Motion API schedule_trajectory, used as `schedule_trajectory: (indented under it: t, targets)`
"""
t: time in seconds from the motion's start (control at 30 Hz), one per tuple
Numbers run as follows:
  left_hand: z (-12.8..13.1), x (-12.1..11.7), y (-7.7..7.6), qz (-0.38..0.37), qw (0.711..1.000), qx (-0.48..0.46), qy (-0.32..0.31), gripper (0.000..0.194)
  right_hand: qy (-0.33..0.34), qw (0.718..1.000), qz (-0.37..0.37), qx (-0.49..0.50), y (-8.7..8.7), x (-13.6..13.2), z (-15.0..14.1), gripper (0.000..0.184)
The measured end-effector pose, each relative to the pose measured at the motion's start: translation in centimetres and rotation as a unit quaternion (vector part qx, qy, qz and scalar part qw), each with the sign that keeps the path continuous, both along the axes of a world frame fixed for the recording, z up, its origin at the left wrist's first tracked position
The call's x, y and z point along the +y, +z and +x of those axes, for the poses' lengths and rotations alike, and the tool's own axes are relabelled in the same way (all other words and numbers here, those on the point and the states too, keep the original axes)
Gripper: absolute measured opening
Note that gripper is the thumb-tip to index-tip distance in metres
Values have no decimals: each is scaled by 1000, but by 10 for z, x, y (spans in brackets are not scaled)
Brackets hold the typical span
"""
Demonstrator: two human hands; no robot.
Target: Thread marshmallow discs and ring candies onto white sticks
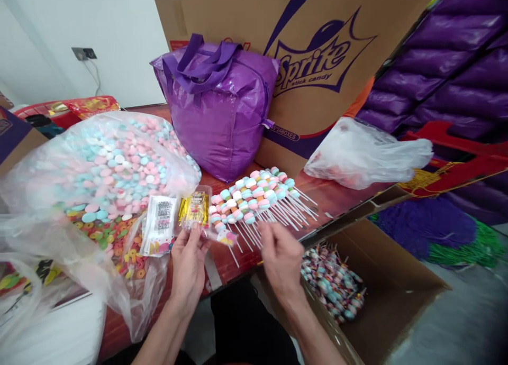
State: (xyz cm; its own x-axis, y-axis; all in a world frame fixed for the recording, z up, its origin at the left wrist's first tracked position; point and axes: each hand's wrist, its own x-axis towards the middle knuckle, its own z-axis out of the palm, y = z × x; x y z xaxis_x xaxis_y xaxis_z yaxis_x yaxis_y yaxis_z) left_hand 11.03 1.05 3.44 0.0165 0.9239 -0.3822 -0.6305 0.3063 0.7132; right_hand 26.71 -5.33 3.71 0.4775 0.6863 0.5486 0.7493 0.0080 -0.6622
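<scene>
My left hand [189, 256] pinches a small clear plastic wrapper [227, 237] with pink and yellow print, which stretches to the right over the table's front part. My right hand [281, 256] is closed in front of the white sticks; anything in its fingers is hidden. Beyond both hands lies a pile of candy skewers [254, 194], pastel pieces threaded on white sticks that point toward me. Just above my left fingertips stands a clear box of gold twist ties [194, 209]. A stack of printed wrappers [159, 225] lies to its left.
A large clear bag of pastel candies [107, 164] and a bag of colourful candy rings [109, 238] fill the left. Behind stand a purple bag [218, 111] and a Sprite carton [329, 58]. An open carton [384, 285] below right holds many candy skewers [335, 283].
</scene>
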Motion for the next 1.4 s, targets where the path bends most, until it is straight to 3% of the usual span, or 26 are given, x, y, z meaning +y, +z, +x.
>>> schedule_trajectory:
  t: [0.03,0.1,0.23,0.4,0.5,0.6,0.8,1.03,1.17,1.4]
  targets:
    - [1,3,0,6,1000,-5,1,35,-43,998,16,-44,0,2,9,25]
    - [1,9,0,8,1000,-17,2,35,-97,987,-21,-128,-4,7,25,22]
    - [-1,17,-1,-2,999,-30,23,36,-119,970,-82,-196,-14,20,41,22]
    - [-3,23,-5,8,997,-14,69,38,-30,995,39,-91,-5,10,25,15]
    - [-3,28,-9,39,993,24,112,41,77,996,51,2,1,-10,6,11]
    - [-4,30,-12,59,989,43,128,43,139,988,55,25,0,-27,-9,18]
    - [-6,29,-10,60,991,46,114,45,160,986,50,-1,-8,-35,-17,20]
    - [-13,29,-9,88,985,92,112,43,190,978,23,-80,-2,-38,-12,21]
    - [-22,29,-14,125,979,135,85,37,219,975,3,-29,1,-37,-10,19]
    - [-32,29,-18,110,982,147,54,41,210,977,30,18,-3,-32,-14,19]
